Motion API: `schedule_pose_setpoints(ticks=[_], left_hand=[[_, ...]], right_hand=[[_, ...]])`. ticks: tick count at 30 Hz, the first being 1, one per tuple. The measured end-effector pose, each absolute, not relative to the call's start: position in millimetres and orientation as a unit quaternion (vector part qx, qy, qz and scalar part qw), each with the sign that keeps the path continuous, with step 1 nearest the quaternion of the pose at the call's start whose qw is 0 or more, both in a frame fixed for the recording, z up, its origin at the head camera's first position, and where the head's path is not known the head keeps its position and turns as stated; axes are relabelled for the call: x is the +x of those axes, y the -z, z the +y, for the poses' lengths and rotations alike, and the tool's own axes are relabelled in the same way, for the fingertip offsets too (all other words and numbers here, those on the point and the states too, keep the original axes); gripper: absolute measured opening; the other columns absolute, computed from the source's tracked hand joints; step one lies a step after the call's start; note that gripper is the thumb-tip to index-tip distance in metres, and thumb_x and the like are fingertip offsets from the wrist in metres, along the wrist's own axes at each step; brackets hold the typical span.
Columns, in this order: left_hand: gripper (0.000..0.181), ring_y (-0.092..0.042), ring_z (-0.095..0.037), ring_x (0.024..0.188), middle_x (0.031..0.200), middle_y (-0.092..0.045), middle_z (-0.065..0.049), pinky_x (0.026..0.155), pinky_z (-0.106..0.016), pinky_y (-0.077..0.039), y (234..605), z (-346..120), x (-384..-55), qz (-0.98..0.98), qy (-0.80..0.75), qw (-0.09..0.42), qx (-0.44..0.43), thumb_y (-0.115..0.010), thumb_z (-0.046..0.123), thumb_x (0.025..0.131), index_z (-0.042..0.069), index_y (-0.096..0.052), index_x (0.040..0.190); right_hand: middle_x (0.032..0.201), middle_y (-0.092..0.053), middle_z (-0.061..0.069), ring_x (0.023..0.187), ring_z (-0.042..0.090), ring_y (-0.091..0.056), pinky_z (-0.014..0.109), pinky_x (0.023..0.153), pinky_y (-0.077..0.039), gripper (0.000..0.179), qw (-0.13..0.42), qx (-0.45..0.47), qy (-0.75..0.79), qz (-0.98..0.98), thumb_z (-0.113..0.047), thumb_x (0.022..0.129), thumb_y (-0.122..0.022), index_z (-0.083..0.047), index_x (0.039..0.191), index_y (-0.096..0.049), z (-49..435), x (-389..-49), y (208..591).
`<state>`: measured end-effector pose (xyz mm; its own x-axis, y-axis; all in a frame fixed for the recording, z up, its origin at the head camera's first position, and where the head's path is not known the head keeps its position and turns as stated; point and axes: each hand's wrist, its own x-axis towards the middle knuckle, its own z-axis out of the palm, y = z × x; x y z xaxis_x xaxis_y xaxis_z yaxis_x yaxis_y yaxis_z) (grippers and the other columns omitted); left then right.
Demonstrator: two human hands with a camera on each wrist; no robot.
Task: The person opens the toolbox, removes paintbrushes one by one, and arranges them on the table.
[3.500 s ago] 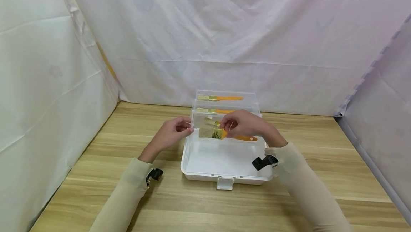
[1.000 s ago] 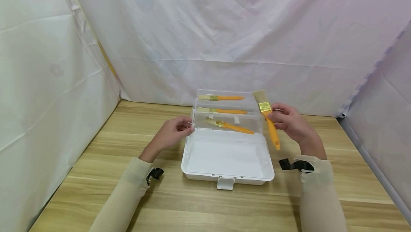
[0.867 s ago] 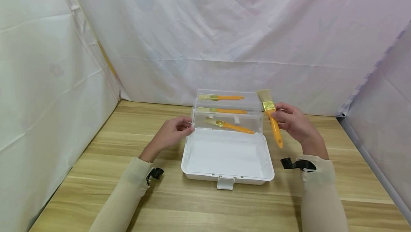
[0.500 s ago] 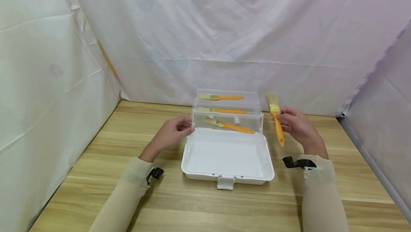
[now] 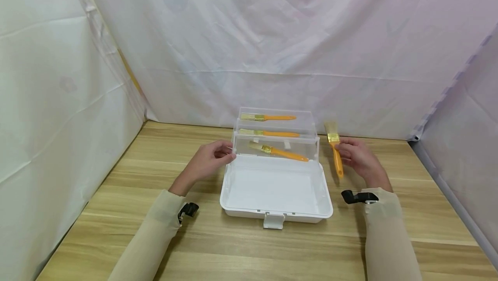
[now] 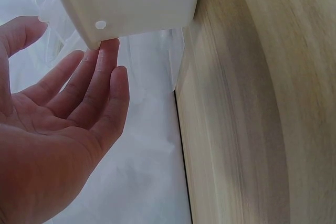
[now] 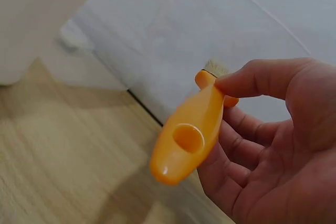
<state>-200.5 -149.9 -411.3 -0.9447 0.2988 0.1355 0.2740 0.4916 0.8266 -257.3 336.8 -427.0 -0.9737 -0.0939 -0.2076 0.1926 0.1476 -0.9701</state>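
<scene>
In the head view, my right hand (image 5: pixel 359 158) pinches the orange handle of a wide paintbrush (image 5: pixel 336 158) beside the box, bristles pointing away from me. The right wrist view shows thumb and fingers on the handle (image 7: pixel 186 135). My left hand (image 5: pixel 208 162) is at the box's rear left corner; in the left wrist view its fingertips (image 6: pixel 108 48) touch the white corner, the fingers loosely bent. The white box (image 5: pixel 276 216) stands open, with clear stepped trays (image 5: pixel 303 126) at its back. Three slimmer paintbrushes lie on them: upper (image 5: pixel 279 118), middle (image 5: pixel 280 134) and lower (image 5: pixel 289 155).
A white latch (image 5: pixel 274 221) hangs at the box's front. Wood-grain tabletop (image 5: pixel 249 255) surrounds the box. Pale cloth (image 5: pixel 272 56) hangs behind the table and on both sides. Each wrist carries a small black camera mount, such as the right one (image 5: pixel 355 196).
Since the oldest frame, my right hand has carried the wide paintbrush from in front of the trays to the box's right side. Lately it has sunk toward the table. My left hand stays put.
</scene>
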Motion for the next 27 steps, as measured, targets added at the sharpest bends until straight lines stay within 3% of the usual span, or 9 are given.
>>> schedule_pose_setpoints(ticks=[5,14,27], left_hand=[[0.040,-0.074,-0.028,0.110,0.117,-0.078,-0.011,0.101,-0.049,-0.060,412,-150,-201,0.863,-0.476,0.013,0.168,-0.074,0.025,0.107,-0.001,-0.070,0.137],[0.039,-0.075,-0.028,0.109,0.116,-0.078,-0.010,0.100,-0.048,-0.060,412,-150,-202,0.864,-0.473,0.011,0.172,-0.074,0.025,0.107,-0.001,-0.070,0.137],[0.037,-0.075,-0.027,0.108,0.114,-0.079,-0.010,0.099,-0.048,-0.061,412,-150,-201,0.861,-0.476,0.010,0.177,-0.074,0.023,0.107,-0.001,-0.071,0.135]], right_hand=[[0.099,-0.069,-0.014,0.089,0.008,-0.064,0.026,0.081,-0.056,0.019,0.110,0.046,0.629,0.768,-0.017,0.112,-0.065,-0.006,0.127,-0.061,340,-260,436],[0.100,-0.065,-0.009,0.084,0.006,-0.064,0.024,0.077,-0.059,0.044,0.112,0.058,0.582,0.804,-0.017,0.111,-0.066,0.009,0.143,-0.050,336,-263,444],[0.107,-0.065,0.003,0.081,0.008,-0.067,0.024,0.074,-0.062,0.035,0.097,0.073,0.532,0.838,-0.017,0.108,-0.070,0.006,0.130,-0.056,325,-261,446]])
